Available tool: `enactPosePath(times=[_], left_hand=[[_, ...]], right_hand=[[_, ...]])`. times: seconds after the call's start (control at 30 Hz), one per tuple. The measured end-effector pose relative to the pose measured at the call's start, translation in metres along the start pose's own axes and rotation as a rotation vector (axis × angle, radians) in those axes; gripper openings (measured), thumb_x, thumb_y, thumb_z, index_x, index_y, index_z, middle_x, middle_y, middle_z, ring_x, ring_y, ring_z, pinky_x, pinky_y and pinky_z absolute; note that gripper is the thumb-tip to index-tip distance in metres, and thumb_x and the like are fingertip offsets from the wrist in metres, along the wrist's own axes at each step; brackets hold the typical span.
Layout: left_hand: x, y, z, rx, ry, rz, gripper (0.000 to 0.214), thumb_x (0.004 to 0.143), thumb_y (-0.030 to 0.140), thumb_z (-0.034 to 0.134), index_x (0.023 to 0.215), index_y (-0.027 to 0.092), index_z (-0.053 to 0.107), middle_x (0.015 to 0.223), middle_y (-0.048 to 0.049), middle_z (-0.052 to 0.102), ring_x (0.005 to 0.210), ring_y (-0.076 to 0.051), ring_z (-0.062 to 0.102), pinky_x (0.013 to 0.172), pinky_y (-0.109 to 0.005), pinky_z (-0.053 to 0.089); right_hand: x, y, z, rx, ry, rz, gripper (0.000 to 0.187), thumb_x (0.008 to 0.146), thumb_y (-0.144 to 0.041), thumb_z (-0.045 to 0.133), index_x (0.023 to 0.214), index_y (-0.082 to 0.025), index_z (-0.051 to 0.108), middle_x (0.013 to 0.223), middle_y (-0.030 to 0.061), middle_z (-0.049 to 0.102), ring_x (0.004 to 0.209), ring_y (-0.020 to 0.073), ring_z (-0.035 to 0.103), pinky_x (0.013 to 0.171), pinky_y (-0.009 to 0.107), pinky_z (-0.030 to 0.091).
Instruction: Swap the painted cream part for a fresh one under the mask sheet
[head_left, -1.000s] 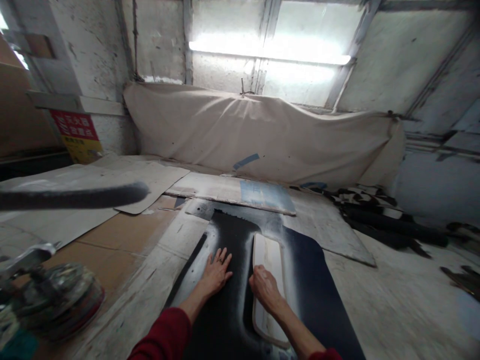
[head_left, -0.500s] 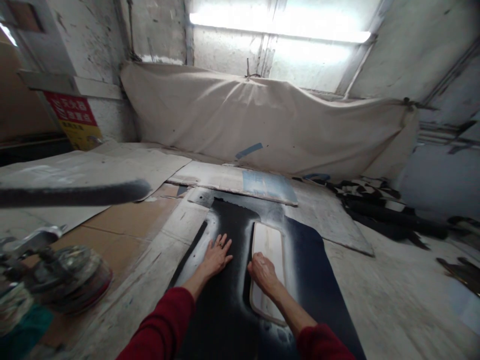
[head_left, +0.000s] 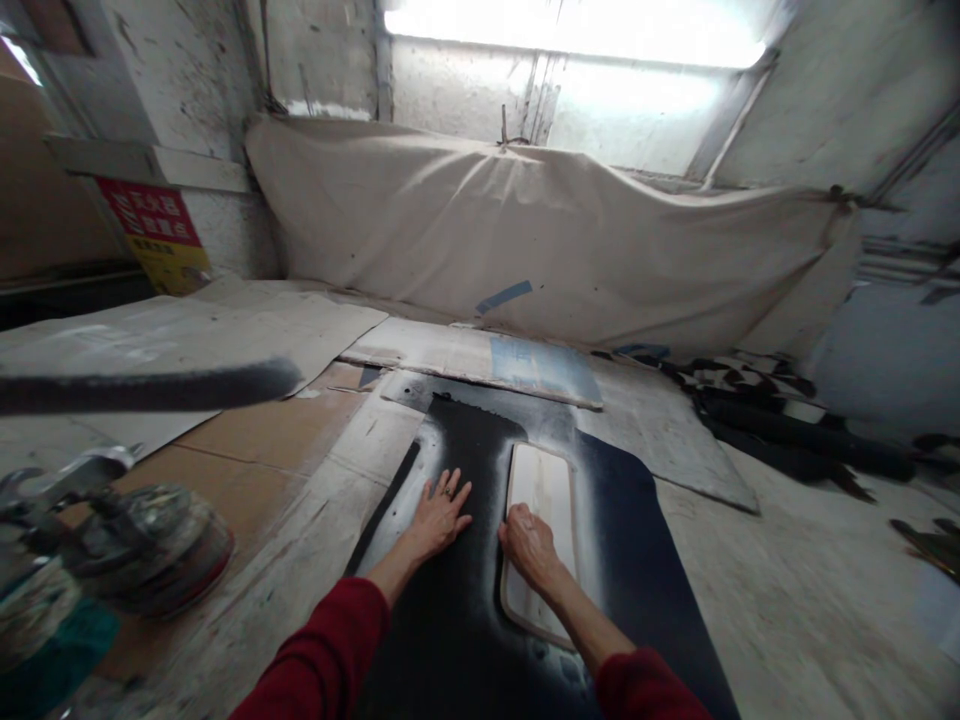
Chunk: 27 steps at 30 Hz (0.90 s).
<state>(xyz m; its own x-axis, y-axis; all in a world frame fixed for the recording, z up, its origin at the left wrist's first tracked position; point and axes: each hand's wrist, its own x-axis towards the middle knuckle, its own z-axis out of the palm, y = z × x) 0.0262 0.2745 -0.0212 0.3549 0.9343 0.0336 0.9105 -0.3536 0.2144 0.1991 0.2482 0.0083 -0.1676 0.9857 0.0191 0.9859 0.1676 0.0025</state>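
Observation:
A pale wooden board with rounded corners [head_left: 541, 490] lies on a black-sprayed sheet [head_left: 622, 560] on the workbench. My right hand [head_left: 529, 545] rests on the near half of the board, fingers curled down onto it. My left hand [head_left: 440, 515] lies flat and spread on the black surface just left of the board, a ring on one finger. Both sleeves are dark red.
A spray gun with a cup [head_left: 112, 540] sits at the left front, a dark hose [head_left: 150, 388] running above it. Cardboard sheets [head_left: 262, 440] cover the bench. A beige cloth [head_left: 540, 240] hangs along the back wall. Black offcuts [head_left: 787, 430] lie at the right.
The view has shifted slightly and my arms show further into the picture. Both hands stay in the same places on the board and the black sheet.

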Motion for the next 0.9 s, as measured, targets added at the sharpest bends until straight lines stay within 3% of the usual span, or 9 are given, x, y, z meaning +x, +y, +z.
enactPosePath(times=[0.33, 0.47, 0.6, 0.7, 0.8, 0.9], left_hand=[[-0.001, 0.000, 0.001, -0.010, 0.003, 0.000, 0.053, 0.084, 0.033, 0.044, 0.134, 0.023, 0.031, 0.148, -0.0132, 0.021, 0.135, -0.031, 0.019, 0.106, -0.054, 0.024], [0.002, 0.000, 0.005, -0.021, 0.039, -0.025, 0.045, 0.087, 0.033, 0.033, 0.132, 0.024, 0.036, 0.147, -0.0121, 0.024, 0.134, -0.030, 0.021, 0.106, -0.055, 0.023], [0.005, 0.007, 0.003, -0.036, 0.073, -0.064, 0.045, 0.088, 0.040, 0.027, 0.125, 0.022, 0.045, 0.143, -0.0129, 0.033, 0.132, -0.031, 0.026, 0.104, -0.058, 0.021], [0.009, 0.016, -0.007, -0.051, 0.098, -0.094, 0.042, 0.086, 0.039, 0.029, 0.114, 0.022, 0.055, 0.137, -0.0118, 0.043, 0.131, -0.035, 0.028, 0.103, -0.061, 0.020], [0.016, 0.024, -0.025, -0.093, 0.106, -0.148, 0.040, 0.086, 0.036, 0.030, 0.095, 0.018, 0.064, 0.119, -0.0138, 0.057, 0.121, -0.036, 0.040, 0.100, -0.064, 0.021], [0.020, 0.031, -0.054, -0.179, 0.150, -0.270, 0.038, 0.085, 0.032, 0.033, 0.106, 0.012, 0.057, 0.100, -0.0159, 0.064, 0.108, -0.034, 0.052, 0.097, -0.066, 0.024]], right_hand=[[0.000, 0.000, 0.004, -0.006, -0.027, -0.010, 0.031, 0.088, -0.012, 0.030, 0.095, -0.009, 0.060, 0.092, 0.0135, 0.064, 0.083, 0.0236, 0.064, 0.067, 0.029, 0.047], [-0.007, 0.015, 0.005, -0.002, -0.028, -0.085, 0.035, 0.080, 0.001, 0.034, 0.098, -0.015, 0.060, 0.100, 0.0109, 0.062, 0.092, 0.0198, 0.059, 0.078, 0.027, 0.044], [-0.013, 0.033, 0.006, 0.001, 0.002, -0.150, 0.046, 0.076, 0.002, 0.038, 0.110, -0.024, 0.057, 0.112, 0.0096, 0.058, 0.102, 0.0228, 0.053, 0.076, 0.029, 0.044], [-0.013, 0.038, 0.008, 0.016, 0.041, -0.171, 0.052, 0.074, 0.003, 0.039, 0.114, -0.025, 0.055, 0.114, 0.0093, 0.058, 0.101, 0.0229, 0.053, 0.078, 0.030, 0.044], [-0.010, 0.036, 0.014, 0.048, 0.106, -0.171, 0.046, 0.071, -0.001, 0.045, 0.109, -0.024, 0.059, 0.108, 0.0107, 0.060, 0.099, 0.0250, 0.054, 0.080, 0.033, 0.045], [-0.010, 0.039, 0.029, 0.134, 0.210, -0.193, 0.036, 0.068, -0.010, 0.051, 0.099, -0.027, 0.061, 0.101, 0.0114, 0.062, 0.096, 0.0285, 0.057, 0.079, 0.038, 0.048]])
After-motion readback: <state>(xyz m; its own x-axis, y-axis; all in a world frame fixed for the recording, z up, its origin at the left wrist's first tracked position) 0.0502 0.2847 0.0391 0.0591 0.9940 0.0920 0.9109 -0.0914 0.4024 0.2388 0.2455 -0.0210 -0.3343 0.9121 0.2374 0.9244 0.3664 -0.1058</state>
